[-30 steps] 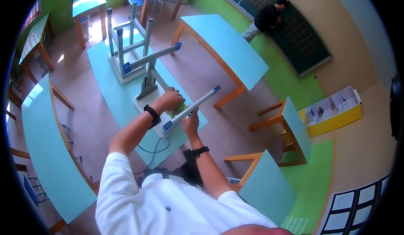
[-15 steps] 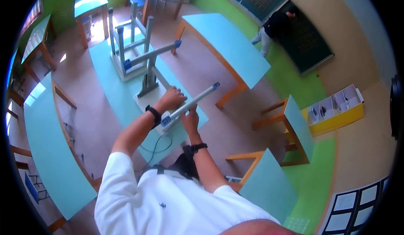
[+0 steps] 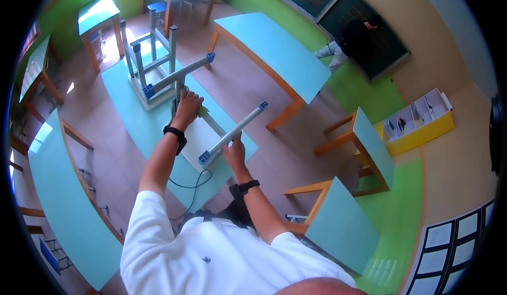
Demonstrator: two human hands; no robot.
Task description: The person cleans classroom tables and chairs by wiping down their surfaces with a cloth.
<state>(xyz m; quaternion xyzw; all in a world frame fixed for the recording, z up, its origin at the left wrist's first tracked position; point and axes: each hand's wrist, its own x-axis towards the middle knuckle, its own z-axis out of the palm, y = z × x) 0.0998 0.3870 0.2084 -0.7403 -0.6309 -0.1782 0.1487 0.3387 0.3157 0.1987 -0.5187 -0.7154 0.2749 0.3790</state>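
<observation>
An upturned desk (image 3: 232, 132) with grey metal legs and blue end caps lies on a light blue table (image 3: 119, 83). My left hand (image 3: 188, 108) is closed at its far leg, with a pale green cloth (image 3: 203, 111) showing beside the fingers against the crossbar. My right hand (image 3: 235, 150) is closed around the near leg, just under the long foot bar; its fingertips are partly hidden. Behind the desk, an upturned stool (image 3: 153, 65) stands with its legs up on the same table.
A light blue table (image 3: 280, 52) stands to the right, and another long one (image 3: 68, 189) to the left. A black cable (image 3: 196, 186) hangs over the near edge. A person (image 3: 354, 39) is at the chalkboard (image 3: 388, 54). A yellow shelf (image 3: 422, 131) is along the wall.
My left hand has moved away from me along the desk's crossbar with the cloth, to the far leg. My right hand stays on the near leg. The view has shifted slightly.
</observation>
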